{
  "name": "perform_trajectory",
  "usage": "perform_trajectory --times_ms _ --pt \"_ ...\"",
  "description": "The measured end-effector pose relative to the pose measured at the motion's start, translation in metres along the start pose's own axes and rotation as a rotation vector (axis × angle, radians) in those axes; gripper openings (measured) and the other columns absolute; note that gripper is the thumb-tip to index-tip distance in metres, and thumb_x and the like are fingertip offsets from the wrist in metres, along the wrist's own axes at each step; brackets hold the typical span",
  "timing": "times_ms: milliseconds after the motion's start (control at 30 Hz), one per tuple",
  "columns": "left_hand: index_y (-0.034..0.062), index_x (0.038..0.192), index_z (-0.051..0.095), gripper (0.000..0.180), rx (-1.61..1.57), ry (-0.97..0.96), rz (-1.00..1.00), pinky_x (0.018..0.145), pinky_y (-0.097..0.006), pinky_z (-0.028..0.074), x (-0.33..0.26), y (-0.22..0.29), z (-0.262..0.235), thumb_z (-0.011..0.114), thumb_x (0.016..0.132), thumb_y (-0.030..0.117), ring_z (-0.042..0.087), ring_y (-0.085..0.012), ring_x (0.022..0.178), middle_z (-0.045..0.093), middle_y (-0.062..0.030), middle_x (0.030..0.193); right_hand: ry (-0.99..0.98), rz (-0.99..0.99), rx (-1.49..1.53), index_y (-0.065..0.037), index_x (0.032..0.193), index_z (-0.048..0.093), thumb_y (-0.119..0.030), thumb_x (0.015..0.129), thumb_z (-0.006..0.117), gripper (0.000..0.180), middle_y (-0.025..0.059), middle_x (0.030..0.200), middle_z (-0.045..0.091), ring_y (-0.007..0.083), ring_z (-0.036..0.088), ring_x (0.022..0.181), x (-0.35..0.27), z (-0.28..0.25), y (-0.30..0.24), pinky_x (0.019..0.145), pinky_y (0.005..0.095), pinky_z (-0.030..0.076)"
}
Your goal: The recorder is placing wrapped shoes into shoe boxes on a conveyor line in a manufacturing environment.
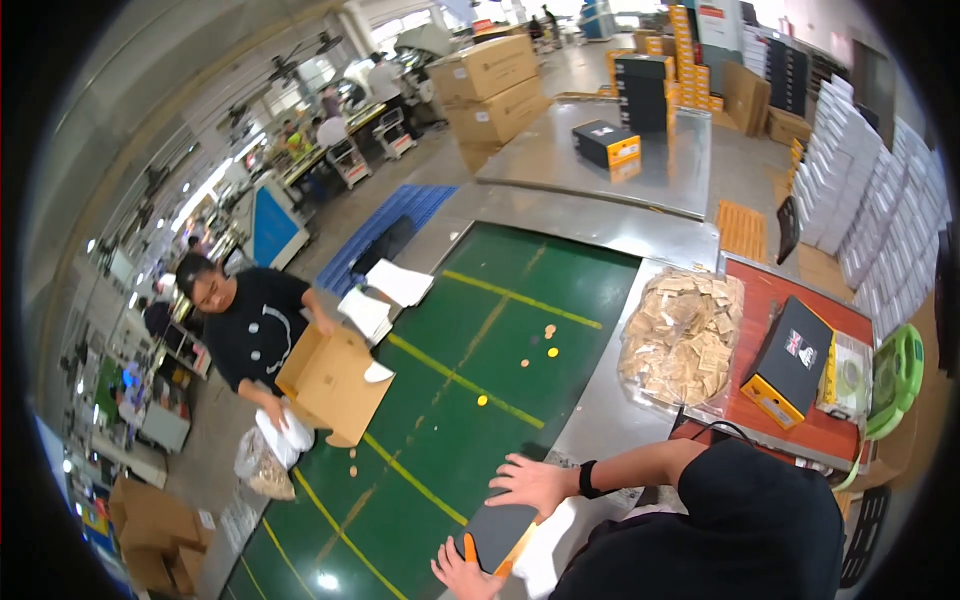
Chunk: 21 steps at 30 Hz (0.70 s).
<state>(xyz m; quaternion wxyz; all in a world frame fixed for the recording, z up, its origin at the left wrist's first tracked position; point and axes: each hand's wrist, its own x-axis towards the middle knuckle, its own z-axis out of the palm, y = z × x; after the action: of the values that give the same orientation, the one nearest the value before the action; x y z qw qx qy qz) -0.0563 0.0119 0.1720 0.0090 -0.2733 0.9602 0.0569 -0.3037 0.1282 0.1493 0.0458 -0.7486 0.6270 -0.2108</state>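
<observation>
A dark grey shoe box [500, 533] with an orange side edge lies at the near edge of the green belt, in front of my body. My right hand [530, 487], a black band on its wrist, rests on the box's far end with fingers spread. At the opposite end, my left hand [466, 574] touches the box with fingers apart; orange coverings show on two of its digits. White paper or cloth [547, 550] lies beside the box, partly hidden by my right arm.
Across the green belt [520, 265], a co-worker [250, 325] handles an open brown carton [335, 385] and a white bundle [284, 437]. To my right, a bag of small brown packets [683, 340], a black-and-orange shoe box [790, 362] and a green case [896, 382] sit on a red-topped table.
</observation>
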Motion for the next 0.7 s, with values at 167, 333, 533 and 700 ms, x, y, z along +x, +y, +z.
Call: perform_trajectory --times_ms 167,333,533,700 --pt "0.0176 0.127 0.055 0.080 -0.028 0.122 0.054 0.104 -0.055 0.022 0.005 -0.011 0.008 0.075 0.058 0.052 0.037 -0.0336 0.125 0.041 -0.0136 0.136 0.024 -0.018 -0.032 -0.018 0.130 0.050 -0.049 0.050 0.074 0.088 0.0146 0.122 0.051 0.0352 0.047 0.113 0.007 -0.004 0.004 0.099 0.0560 0.030" --pt "0.0180 0.132 0.051 0.081 -0.033 0.097 0.046 0.106 -0.056 0.021 0.003 -0.020 0.006 0.074 0.059 0.048 0.035 -0.0340 0.127 0.039 -0.0157 0.136 0.194 0.012 0.142 -0.008 0.117 0.057 -0.058 0.066 0.068 0.072 0.0166 0.121 0.051 0.0380 0.041 0.119 0.019 -0.011 -0.004 0.101 0.0547 0.029" --pt "0.0201 0.138 0.043 0.089 -0.136 0.095 0.028 0.108 -0.058 0.018 0.002 -0.019 0.012 0.077 0.059 0.045 0.032 -0.0351 0.130 0.035 -0.0162 0.140 0.268 0.741 0.937 0.004 0.137 0.037 -0.033 0.095 0.049 0.057 0.0156 0.138 0.043 0.0272 0.041 0.128 -0.036 0.056 0.061 0.105 0.0343 0.031" --pt "0.0195 0.136 0.046 0.087 -0.134 0.067 -0.013 0.109 -0.057 0.017 -0.007 -0.018 0.013 0.077 0.059 0.044 0.029 -0.0353 0.132 0.034 -0.0162 0.141 -0.122 0.893 1.523 -0.008 0.135 0.045 -0.059 0.095 0.036 0.065 0.0084 0.134 0.050 0.0212 0.048 0.122 -0.046 0.057 0.065 0.098 0.0366 0.040"
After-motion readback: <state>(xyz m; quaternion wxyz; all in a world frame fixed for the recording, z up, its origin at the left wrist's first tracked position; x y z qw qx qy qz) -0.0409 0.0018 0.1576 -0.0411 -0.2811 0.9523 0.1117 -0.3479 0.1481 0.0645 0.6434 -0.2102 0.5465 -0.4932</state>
